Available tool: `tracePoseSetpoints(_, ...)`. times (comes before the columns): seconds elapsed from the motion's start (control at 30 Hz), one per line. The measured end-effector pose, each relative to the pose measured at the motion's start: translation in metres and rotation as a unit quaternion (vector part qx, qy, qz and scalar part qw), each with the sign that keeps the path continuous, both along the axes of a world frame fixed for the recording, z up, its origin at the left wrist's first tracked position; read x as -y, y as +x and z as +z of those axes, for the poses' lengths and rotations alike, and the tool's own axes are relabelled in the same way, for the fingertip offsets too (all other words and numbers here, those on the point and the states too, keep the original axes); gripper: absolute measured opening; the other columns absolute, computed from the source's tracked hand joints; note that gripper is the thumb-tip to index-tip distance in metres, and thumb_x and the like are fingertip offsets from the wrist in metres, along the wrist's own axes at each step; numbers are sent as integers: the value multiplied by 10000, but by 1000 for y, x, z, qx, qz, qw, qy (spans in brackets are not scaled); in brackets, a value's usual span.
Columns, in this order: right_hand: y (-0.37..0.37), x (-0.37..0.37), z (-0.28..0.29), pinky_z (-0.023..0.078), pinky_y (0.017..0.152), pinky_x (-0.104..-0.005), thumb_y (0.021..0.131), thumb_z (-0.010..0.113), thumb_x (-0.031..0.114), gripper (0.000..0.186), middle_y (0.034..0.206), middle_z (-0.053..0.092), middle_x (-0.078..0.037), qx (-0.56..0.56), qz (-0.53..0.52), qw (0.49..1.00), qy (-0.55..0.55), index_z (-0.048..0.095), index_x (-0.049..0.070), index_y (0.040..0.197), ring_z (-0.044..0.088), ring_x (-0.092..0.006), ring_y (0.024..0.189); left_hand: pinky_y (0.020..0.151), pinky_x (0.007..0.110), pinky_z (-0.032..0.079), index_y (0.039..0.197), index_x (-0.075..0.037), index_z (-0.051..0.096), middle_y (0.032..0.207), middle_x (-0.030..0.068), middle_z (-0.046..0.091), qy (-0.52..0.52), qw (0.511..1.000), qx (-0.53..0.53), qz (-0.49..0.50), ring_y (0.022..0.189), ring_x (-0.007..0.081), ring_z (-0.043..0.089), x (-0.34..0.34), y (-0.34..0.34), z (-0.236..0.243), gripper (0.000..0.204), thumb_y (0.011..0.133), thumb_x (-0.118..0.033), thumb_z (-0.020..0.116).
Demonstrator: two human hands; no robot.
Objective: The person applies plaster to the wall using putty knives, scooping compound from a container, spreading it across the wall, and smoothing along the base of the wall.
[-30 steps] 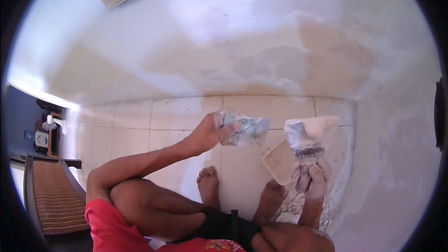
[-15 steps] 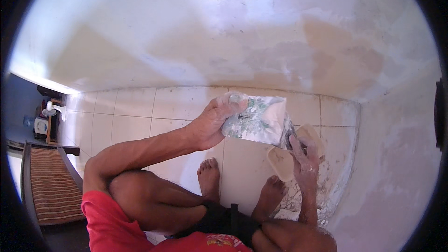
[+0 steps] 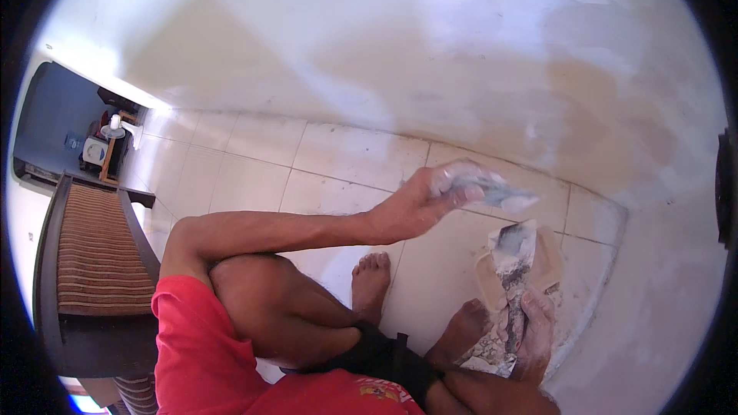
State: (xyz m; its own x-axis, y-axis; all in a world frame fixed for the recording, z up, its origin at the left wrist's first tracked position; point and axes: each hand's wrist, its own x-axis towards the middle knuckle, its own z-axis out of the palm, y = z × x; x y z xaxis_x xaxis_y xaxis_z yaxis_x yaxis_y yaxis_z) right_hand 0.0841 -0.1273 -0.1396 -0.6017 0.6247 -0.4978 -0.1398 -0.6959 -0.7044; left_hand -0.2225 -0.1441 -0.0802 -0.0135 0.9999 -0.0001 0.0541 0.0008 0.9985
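A thin flat piece (image 3: pixel 513 199), whitish with a green print, is gripped in my left hand (image 3: pixel 446 184) and turned nearly edge-on; blur hides its detail. Lower and to the right, my right hand (image 3: pixel 536 327) is closed around the handle of a putty knife (image 3: pixel 513 252). The knife's broad blade points away from me and carries white and grey smears. Beneath the blade, on the floor, lies a beige plastic tray (image 3: pixel 552 261), partly covered by the knife. White residue coats the fingers of both hands.
A patchy plastered wall (image 3: pixel 346 38) rises ahead and continues at the right. White crumbs (image 3: pixel 488 350) lie on the tiled floor (image 3: pixel 323 207) beside my right foot (image 3: pixel 465 327). At the left stands a dark-framed seat with a striped brown cushion (image 3: pixel 104 250).
The putty knife has come away from the flat piece and lowered over the tray. My left hand has moved right and tilted the piece from face-on to almost edge-on. The view has shifted.
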Motion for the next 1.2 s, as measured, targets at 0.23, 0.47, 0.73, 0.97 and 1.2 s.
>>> tracePoseSetpoints(0.23, -20, 2, -7, 475, 355, -309, 978, 509, 171, 253, 768, 637, -204, -80, -67, 989, -106, 556, -77, 994, 568, -212, 431, 1029, 395, 428, 1241, -94, 606, 1303, 76, 608, 246, 931, -214, -164, 1238, 295, 537, 5, -6, -11, 353, 895, -28, 618)
tracePoseSetpoints(0.47, -17, 10, -22, 478, 359, -310, 964, 511, 166, 277, 718, 610, -191, -152, -136, 979, -25, 549, -104, 1012, 538, -198, 409, 1017, 380, 445, 1212, -83, 617, 1288, 88, 615, 254, 914, -278, -152, 1242, 283, 543, 6, -20, -21, 302, 915, -41, 591)
tracePoseSetpoints(0.73, -3, -23, -3, 471, 512, -258, 964, 601, 280, 334, 858, 611, -134, 66, -102, 962, 246, 605, -50, 1019, 575, -209, 543, 874, 320, 543, 1131, 1, 600, 1100, 68, 643, -232, 948, 197, 89, 971, 131, 642, 20, -7, -24, 257, 1002, -218, 562)
tracePoseSetpoints(0.97, -29, -25, -6, 518, 805, -360, 823, 656, -11, 458, 1080, 600, -139, 223, -26, 703, 675, 626, 67, 1273, 612, -276, 980, 898, 342, 549, 1167, -15, 565, 1091, 48, 631, -236, 891, 381, 65, 992, 142, 629, 13, 8, -16, 251, 995, -197, 575)
tracePoseSetpoints(1.2, -21, -24, -48, 531, 763, -365, 789, 667, -59, 522, 1005, 606, -143, 311, -40, 714, 626, 629, 102, 1284, 620, -277, 965, 902, 324, 540, 1160, -38, 565, 1087, 34, 630, -221, 907, 336, 124, 1004, 131, 617, 14, 2, -14, 242, 983, -198, 600)
